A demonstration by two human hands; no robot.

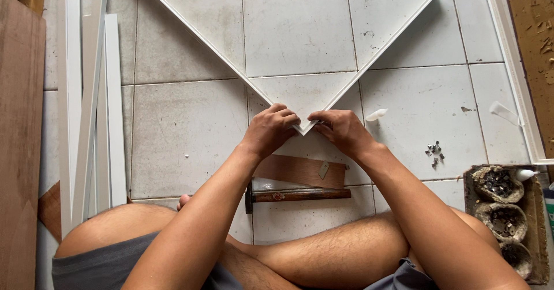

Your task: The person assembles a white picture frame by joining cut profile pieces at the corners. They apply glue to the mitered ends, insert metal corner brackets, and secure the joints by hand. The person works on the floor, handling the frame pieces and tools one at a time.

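Where two white moulding strips meet in a mitred corner on the tiled floor, both hands close on the joint. Left hand: fingers curled, pinching the strip that runs away from the corner to the upper left. Right hand: fingers curled likewise, pressing the strip that runs to the upper right. The hands sit either side of the corner's point, fingertips nearly touching.

Just below the corner: a brown wooden offcut lying flat, a small metal piece resting on it. Below that, a hammer with a wooden handle, lying crosswise, near the person's crossed legs.

Right of the corner: a scatter of small metal fasteners on the tiles, and a small white scrap nearer the right hand. Further right and lower: a tray of cups filled with dark metal bits.

Far left of the corner: a bundle of white strips lying lengthwise beside a brown board.
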